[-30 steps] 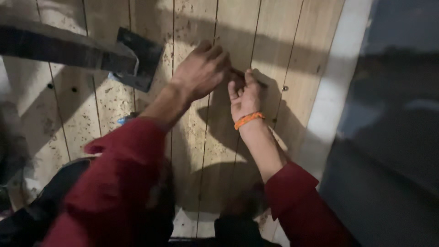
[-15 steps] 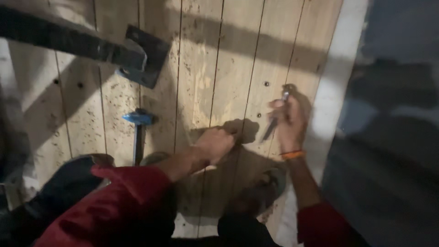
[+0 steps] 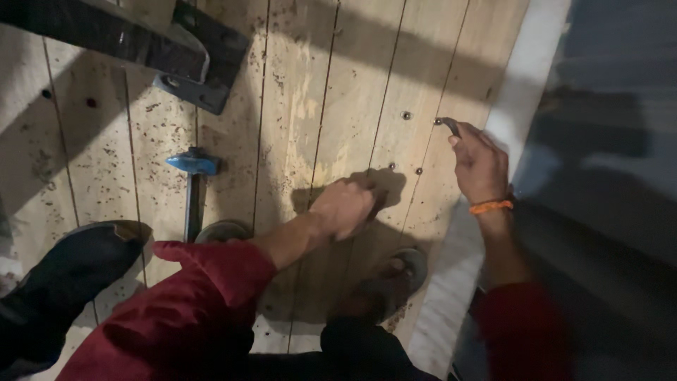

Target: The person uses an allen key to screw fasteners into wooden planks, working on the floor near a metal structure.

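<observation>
Head view | right hand (image 3: pixel 481 164) fingers grip dark tool (image 3: pixel 448 125) | left hand (image 3: pixel 343 207) fisted on planks (image 3: pixel 310 106)

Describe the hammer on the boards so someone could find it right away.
Start at the pale wooden boards and look left, below the dark metal bracket. The hammer lies flat there, left of the left hand. Its bright blue head is the only blue thing there.
</observation>
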